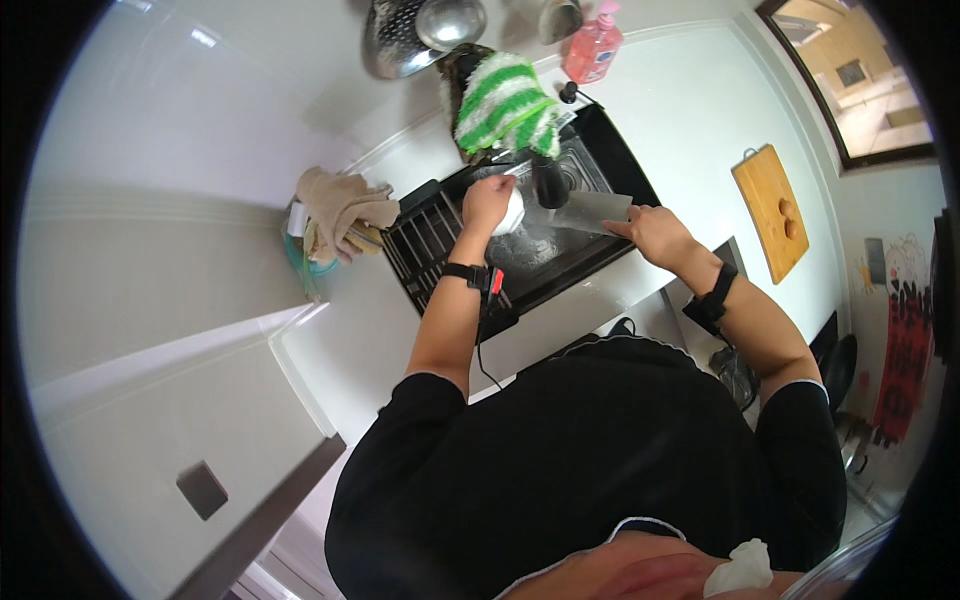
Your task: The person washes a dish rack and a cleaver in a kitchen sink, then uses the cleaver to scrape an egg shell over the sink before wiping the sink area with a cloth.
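Over the black sink (634,161), my left hand (487,204) grips a small white bowl (512,215), partly covered by the fingers. My right hand (652,232) holds a cleaver (589,212), its wide blade reaching left beneath the dark faucet head (550,182). Water splashes on the sink floor under the blade and the bowl. The cleaver's handle is hidden inside my right hand.
A green-and-white striped cloth (506,101) hangs behind the faucet. A pink pump bottle (594,46) stands at the back. To the right lies a wooden cutting board (770,214) with two brown eggs (787,217). Beige rags (345,210) hang at left, near a drying rack (424,247).
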Demonstrator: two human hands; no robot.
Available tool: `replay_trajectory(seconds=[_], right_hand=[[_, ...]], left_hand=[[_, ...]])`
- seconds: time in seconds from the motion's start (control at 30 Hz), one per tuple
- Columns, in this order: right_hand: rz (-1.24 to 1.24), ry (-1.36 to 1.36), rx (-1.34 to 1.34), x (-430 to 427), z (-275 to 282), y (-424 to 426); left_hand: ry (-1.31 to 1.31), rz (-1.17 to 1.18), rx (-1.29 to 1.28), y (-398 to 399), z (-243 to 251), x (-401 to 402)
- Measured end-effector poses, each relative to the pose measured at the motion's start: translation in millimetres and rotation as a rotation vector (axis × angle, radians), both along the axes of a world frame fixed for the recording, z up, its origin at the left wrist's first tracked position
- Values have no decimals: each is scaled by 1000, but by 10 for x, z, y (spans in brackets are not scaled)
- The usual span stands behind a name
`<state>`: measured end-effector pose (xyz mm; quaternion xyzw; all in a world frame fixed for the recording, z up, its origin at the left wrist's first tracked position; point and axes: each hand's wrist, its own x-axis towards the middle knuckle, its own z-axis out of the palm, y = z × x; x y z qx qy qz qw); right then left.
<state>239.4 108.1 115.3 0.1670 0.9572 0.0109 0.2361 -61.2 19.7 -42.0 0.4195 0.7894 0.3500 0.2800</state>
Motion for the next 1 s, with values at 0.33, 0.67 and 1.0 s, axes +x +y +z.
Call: replay_trajectory(seconds=[0.33,0.67,1.0], right_hand=[[-633,612,-366,359,14,-100],[-534,42,-337,573,-303,-105],[-841,344,-57,2496,301,9]], left_hand=[[241,59,142,650,-466,-163],[-621,256,134,-148,-511,270],[-630,161,-33,-209,-6,788]])
